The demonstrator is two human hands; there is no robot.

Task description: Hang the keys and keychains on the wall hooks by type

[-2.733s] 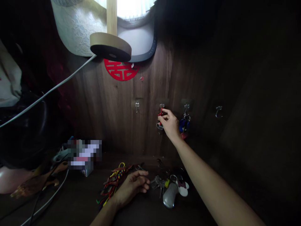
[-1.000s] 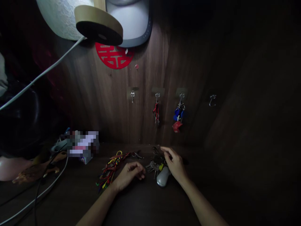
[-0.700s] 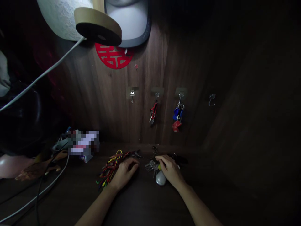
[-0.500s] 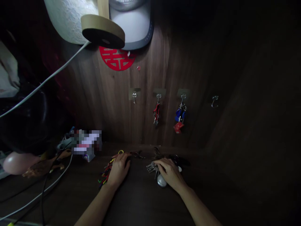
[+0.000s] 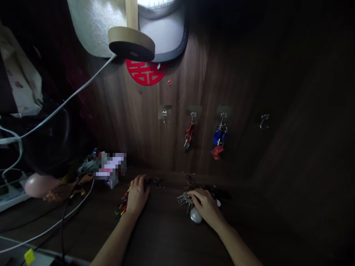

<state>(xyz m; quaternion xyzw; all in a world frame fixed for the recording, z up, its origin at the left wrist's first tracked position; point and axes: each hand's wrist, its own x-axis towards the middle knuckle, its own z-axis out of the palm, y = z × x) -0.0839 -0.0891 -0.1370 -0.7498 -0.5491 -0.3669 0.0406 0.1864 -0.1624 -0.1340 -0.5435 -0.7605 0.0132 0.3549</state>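
My left hand (image 5: 137, 195) lies palm down over a cluster of small colourful pieces (image 5: 124, 202), red, yellow and green, on the dark wooden surface. Its fingers are stretched out and slightly apart, partly covering the cluster. Just right of its fingertips lies a small dark key ring with keys (image 5: 158, 183). My right hand (image 5: 206, 205) is closed at the top of a bunch of silver keys (image 5: 184, 198), which fan out to the left. Under that hand sits a round silver fob (image 5: 195, 215). Dark items (image 5: 217, 192) lie behind its knuckles, too dim to name.
On the wooden back wall are several hooks; red-strapped keys (image 5: 189, 135) and blue-and-red keys (image 5: 220, 138) hang there. Above are caps (image 5: 163, 37), a round lamp-like disc (image 5: 131, 42) and a red paper cutout (image 5: 146, 74). White cables (image 5: 74, 212) and a pink balloon-like object (image 5: 41, 185) are left.
The view has shifted, so the wall appears farther right. My left hand has drawn slightly left, off the small dark key ring. My right hand stays at the silver keys.
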